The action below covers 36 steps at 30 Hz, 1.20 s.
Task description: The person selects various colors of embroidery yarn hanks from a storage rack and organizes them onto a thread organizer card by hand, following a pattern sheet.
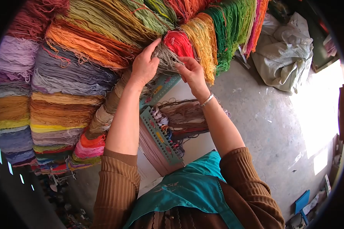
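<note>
My left hand (144,68) lies against the hanging yarn, its index finger stretched upward and its thumb apart. Just right of it hangs a grey-beige yarn hank (165,60). My right hand (191,73), with a bracelet (207,100) at the wrist, pinches strands at that hank's right side. A bright red hank (178,44) sits directly above, between the grey yarn and a golden-yellow hank (202,36). Below my hands, a green card with holes (161,135) carries a bunch of brown and mauve threads (187,116). A second green card (160,89) is partly hidden behind my left forearm.
Rows of coloured hanks, including orange yarn (84,44) and grey-blue yarn (72,72), fill the left and top. A pale sack (283,53) stands on the concrete floor (256,110) at right. A blue dustpan-like object (302,201) lies lower right.
</note>
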Each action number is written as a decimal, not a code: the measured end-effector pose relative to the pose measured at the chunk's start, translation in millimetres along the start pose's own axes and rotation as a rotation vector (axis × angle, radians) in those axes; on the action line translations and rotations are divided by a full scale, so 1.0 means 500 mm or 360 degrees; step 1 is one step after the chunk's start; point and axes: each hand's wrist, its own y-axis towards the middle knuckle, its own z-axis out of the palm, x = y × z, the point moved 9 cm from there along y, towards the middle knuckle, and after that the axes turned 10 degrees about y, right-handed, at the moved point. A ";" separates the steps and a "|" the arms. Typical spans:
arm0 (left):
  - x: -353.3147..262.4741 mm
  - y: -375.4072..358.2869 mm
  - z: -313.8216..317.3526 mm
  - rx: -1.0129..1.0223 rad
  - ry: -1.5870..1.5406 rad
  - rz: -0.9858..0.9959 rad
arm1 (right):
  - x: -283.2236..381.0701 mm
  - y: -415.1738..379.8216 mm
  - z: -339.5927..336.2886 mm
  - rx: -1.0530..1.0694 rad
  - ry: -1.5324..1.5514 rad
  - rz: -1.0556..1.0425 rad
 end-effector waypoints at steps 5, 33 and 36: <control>0.005 0.001 -0.001 0.0000 -0.0192 0.0003 | -0.001 0.027 -0.004 -0.0153 -0.0315 -0.0308; 0.007 0.002 -0.010 -0.0103 -0.0167 0.0054 | 0.033 0.003 0.034 -0.0117 -0.0055 -0.0131; 0.007 0.001 -0.005 -0.0076 -0.0131 0.0007 | 0.040 -0.020 0.030 -0.0091 0.0321 0.0048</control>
